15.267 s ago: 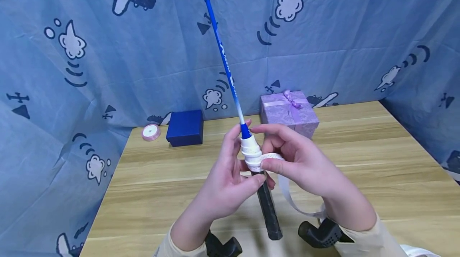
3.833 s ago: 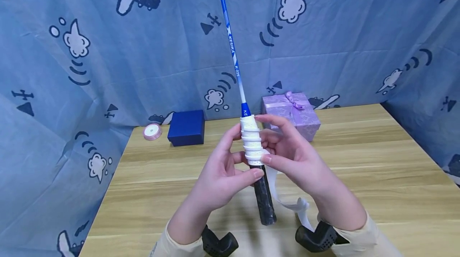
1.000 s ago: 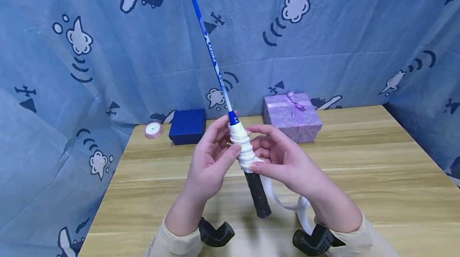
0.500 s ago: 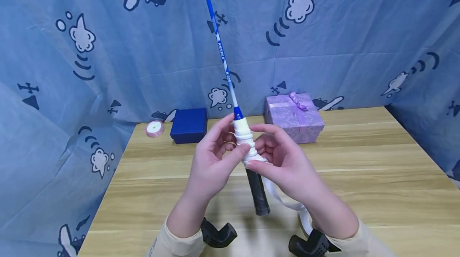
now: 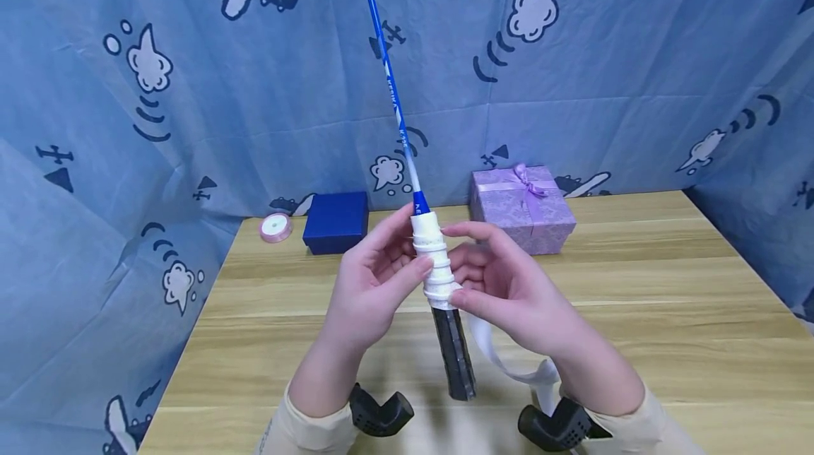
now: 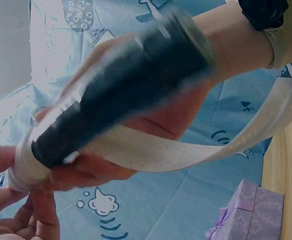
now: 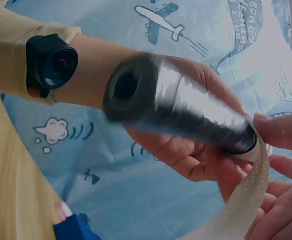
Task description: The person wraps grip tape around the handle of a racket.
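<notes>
A blue badminton racket (image 5: pixel 396 102) stands tilted in the head view, strings at the top and handle towards me. White overgrip tape (image 5: pixel 432 246) winds in ridged turns round the upper handle; below it the black handle (image 5: pixel 453 356) is bare. My left hand (image 5: pixel 365 296) holds the wrapped part, thumb in front and fingers behind. With thumb and fingers, my right hand (image 5: pixel 515 292) pinches the tape at the lowest turn. From there a loose tape tail (image 5: pixel 488 345) hangs beside the right wrist. In the left wrist view the dotted tape strip (image 6: pixel 160 150) curves past the handle.
On the wooden table (image 5: pixel 273 342), a pink ribbon spool (image 5: pixel 275 227) and a dark blue box (image 5: pixel 335 222) stand at the back left. A purple gift box (image 5: pixel 524 208) with a bow is at the back right. Blue patterned cloth (image 5: pixel 254 102) hangs behind.
Since the oldest frame, tape turns have spread down the handle and less black shows. In the last second the racket turned and tilted, bringing more strings into view; both hands kept hold.
</notes>
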### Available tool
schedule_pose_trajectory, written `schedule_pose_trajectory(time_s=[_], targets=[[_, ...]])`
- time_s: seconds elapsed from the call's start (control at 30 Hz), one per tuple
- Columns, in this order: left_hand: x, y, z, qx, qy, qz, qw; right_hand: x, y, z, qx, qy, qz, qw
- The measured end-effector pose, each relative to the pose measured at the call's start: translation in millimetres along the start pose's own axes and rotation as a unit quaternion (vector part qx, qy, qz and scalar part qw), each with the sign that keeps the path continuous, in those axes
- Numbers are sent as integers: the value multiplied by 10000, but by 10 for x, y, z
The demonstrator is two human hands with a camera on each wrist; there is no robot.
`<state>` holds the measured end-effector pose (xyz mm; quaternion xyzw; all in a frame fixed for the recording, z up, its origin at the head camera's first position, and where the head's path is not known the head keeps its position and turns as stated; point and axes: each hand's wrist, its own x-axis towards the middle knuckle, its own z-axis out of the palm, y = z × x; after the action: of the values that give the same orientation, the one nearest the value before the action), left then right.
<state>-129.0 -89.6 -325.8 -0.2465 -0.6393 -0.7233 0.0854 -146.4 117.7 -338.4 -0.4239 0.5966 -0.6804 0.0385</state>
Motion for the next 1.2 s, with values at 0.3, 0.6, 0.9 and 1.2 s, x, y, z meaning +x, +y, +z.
schedule_pose_trajectory(time_s=[0.3,0.6,0.9,1.2], targets=[[-11,-1,21,69,85,-139,9998,-32,-42,50,-1075,402,-207,9932],[-11,6,89,512,708,-371,9955,-10,-31,63,-1050,321,84,9939],[-27,12,36,260,275,-169,9991,-11,-9,28,-497,-106,188,9985],[-16,-8,12,64,-103,146,9998,0,-26,60,-310,-88,139,9994]])
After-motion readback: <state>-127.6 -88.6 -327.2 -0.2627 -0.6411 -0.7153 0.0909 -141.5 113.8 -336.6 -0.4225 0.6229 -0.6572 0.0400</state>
